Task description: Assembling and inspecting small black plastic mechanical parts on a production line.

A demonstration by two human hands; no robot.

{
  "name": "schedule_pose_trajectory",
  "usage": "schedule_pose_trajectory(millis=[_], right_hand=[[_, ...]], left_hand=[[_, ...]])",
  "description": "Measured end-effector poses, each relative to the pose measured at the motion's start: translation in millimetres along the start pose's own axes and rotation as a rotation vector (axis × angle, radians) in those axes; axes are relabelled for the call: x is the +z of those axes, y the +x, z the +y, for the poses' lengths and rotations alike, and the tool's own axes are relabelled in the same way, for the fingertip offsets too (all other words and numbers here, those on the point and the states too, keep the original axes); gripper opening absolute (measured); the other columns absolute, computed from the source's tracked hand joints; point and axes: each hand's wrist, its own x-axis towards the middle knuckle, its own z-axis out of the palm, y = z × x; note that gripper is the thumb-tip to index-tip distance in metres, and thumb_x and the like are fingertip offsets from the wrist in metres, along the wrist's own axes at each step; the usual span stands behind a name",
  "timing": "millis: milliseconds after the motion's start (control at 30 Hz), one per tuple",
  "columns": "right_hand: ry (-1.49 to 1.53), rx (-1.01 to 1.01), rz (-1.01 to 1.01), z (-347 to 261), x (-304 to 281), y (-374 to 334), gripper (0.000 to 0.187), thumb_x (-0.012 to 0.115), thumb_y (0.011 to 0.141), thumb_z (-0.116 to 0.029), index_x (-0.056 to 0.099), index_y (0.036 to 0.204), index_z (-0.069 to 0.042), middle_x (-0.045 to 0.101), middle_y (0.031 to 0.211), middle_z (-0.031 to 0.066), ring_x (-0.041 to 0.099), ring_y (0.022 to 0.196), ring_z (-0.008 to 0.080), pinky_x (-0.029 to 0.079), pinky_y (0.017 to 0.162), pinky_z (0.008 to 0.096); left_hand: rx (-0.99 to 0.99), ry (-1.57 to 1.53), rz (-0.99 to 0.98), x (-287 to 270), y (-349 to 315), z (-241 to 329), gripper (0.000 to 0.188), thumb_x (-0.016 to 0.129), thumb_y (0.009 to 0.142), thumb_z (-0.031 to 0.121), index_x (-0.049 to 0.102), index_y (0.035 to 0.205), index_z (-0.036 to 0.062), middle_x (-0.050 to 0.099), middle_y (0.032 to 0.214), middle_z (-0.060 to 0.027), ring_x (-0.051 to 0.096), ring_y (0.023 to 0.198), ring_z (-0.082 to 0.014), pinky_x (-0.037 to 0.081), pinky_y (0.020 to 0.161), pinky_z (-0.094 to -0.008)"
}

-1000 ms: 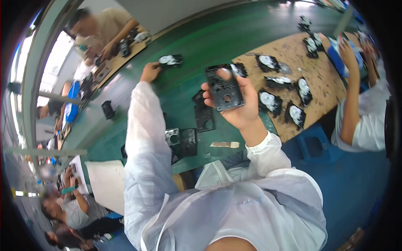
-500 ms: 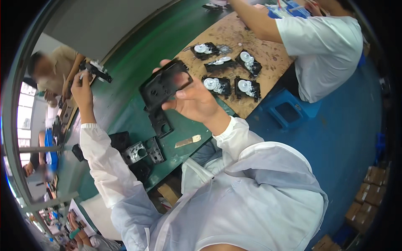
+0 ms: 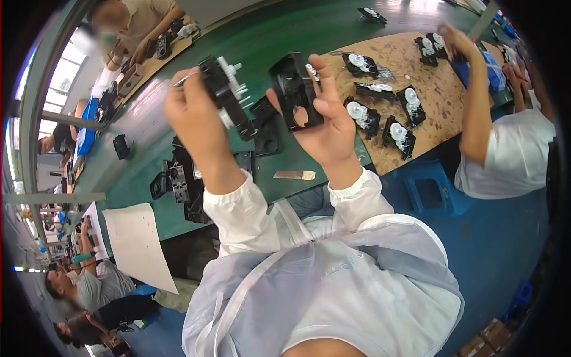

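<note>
My left hand point(image 3: 199, 122) grips a black plastic gear assembly point(image 3: 225, 95), with white gears and pegs facing right. A thin metal piece point(image 3: 183, 81) shows at the fingertips of this hand; its kind I cannot make out. My right hand point(image 3: 333, 128) holds a hollow black plastic housing point(image 3: 291, 80) upright, its thumb and fingers around the sides. A small gap separates the two parts, above the green table. Below them lies another black plastic frame point(image 3: 267, 140), partly covered by my left hand and the assembly.
Several black units with white gears point(image 3: 410, 106) lie on a brown board point(image 3: 380, 50) at right. A flat metal strip with a pale end point(image 3: 294, 175) and black parts point(image 3: 178, 181) rest nearer me. A co-worker's arm point(image 3: 476, 101) reaches over the board. A blue stool point(image 3: 425, 190) stands below.
My left hand has brought the gear assembly rightward, close to the housing. My right hand has turned the housing upright. The whole view has also swung left.
</note>
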Motion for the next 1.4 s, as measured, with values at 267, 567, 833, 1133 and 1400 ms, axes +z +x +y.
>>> schedule_pose_trajectory(millis=[267, 567, 833, 1133, 1400], right_hand=[[-0.425, -0.18, -0.216, 12, 10, 11, 0.082, 0.05, 0.075, -0.016, 0.028, 0.153, -0.011, 0.033, 0.156, 0.0152, 0.045, 0.133, 0.0282, 0.037, 0.112, 0.0391], [-0.423, -0.147, -0.23, 18, 13, 15, 0.085, 0.051, 0.073, -0.016, 0.026, 0.154, -0.009, 0.033, 0.157, 0.0149, 0.048, 0.13, 0.0268, 0.042, 0.1, 0.0301], [-0.423, -0.148, -0.218, 21, 13, 15, 0.084, 0.05, 0.073, -0.014, 0.029, 0.154, -0.007, 0.037, 0.153, 0.0138, 0.047, 0.128, 0.0255, 0.038, 0.104, 0.0327], [-0.391, -0.06, -0.259, 19, 7, 13, 0.079, 0.053, 0.079, -0.005, 0.032, 0.154, -0.005, 0.043, 0.147, 0.0134, 0.05, 0.121, 0.0245, 0.036, 0.106, 0.0331], [-0.446, -0.054, -0.311, 21, 1, 17, 0.072, 0.059, 0.084, -0.002, 0.037, 0.152, -0.004, 0.042, 0.149, 0.016, 0.044, 0.133, 0.0296, 0.032, 0.113, 0.0361]], left_hand=[[-0.129, 0.003, -0.174, 1, -4, -10, 0.018, 0.054, 0.094, 0.013, 0.063, 0.086, -0.0003, 0.061, 0.071, -0.0049, 0.05, 0.06, -0.0104, 0.043, 0.055, -0.0231], [-0.156, -0.035, -0.21, 2, -9, -14, 0.019, 0.053, 0.093, 0.014, 0.063, 0.086, -0.0009, 0.062, 0.072, -0.0056, 0.05, 0.061, -0.0108, 0.044, 0.058, -0.0227], [-0.168, -0.013, -0.202, -1, -8, -17, 0.019, 0.054, 0.093, 0.013, 0.063, 0.085, -0.001, 0.062, 0.073, -0.0058, 0.05, 0.062, -0.0112, 0.044, 0.058, -0.0237], [-0.152, 0.032, -0.178, -3, -10, -26, 0.019, 0.054, 0.093, 0.015, 0.062, 0.087, -0.0015, 0.061, 0.073, -0.0055, 0.05, 0.064, -0.0115, 0.044, 0.061, -0.0249], [-0.146, 0.055, -0.199, -6, -9, -45, 0.021, 0.053, 0.095, 0.019, 0.063, 0.095, -0.0007, 0.063, 0.084, -0.0072, 0.054, 0.074, -0.0126, 0.045, 0.07, -0.0264]])
